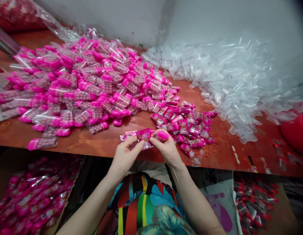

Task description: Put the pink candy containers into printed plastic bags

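Note:
Between my hands, near the table's front edge, is a flat printed pink wrapper (pixel 143 133) with clear ends. My left hand (pixel 126 155) pinches its left part between thumb and fingers. My right hand (pixel 167 148) pinches the wrapper's right end and also holds a small container whose glossy pink cap (pixel 162 135) shows above the fingers. The container's body is mostly hidden by that hand. Just right of it lies a pile of printed pink wrapped packs (pixel 188 125). Beyond my left hand spreads a large heap of clear, pink-capped containers of pink candy balls (pixel 92 81).
Clear empty plastic tubes (pixel 220 75) are heaped at the back right of the reddish table (pixel 92 143). A red object (pixel 295 132) sits at far right. Below the table, a box of pink packs (pixel 36 192) stands left and red-and-clear pieces (pixel 256 199) lie right.

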Tool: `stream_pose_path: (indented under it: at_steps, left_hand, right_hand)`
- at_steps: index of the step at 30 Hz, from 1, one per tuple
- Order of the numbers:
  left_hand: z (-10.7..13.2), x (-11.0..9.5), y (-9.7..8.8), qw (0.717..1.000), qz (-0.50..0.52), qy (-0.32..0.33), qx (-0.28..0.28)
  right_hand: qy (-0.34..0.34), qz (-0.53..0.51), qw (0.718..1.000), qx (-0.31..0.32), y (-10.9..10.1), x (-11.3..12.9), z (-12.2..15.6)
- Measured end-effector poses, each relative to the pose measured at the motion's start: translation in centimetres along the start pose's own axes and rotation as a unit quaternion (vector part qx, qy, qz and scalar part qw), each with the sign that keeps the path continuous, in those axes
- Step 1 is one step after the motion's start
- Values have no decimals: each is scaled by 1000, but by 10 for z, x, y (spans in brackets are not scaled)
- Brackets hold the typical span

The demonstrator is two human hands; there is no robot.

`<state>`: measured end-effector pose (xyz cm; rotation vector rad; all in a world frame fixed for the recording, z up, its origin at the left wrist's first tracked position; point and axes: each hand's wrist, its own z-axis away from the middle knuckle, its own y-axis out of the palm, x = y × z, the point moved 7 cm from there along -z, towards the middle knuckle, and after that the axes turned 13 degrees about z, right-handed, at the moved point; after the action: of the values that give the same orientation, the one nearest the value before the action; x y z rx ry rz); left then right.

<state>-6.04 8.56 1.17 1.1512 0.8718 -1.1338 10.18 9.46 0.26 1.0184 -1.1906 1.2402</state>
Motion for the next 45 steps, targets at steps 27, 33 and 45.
stream_pose_path:
  at_steps: [27,33,45]
  left_hand:
    - [4,21,-2,958,230,-157,-74]
    - [0,19,-6,941,284,-138,-120]
    - [4,29,-3,950,249,-123,-143]
  right_hand:
    - [135,-78,976,154,13,-17,22]
    - [120,-103,976,152,14,-18,43]
    - [-89,250,963,-48,9,0,57]
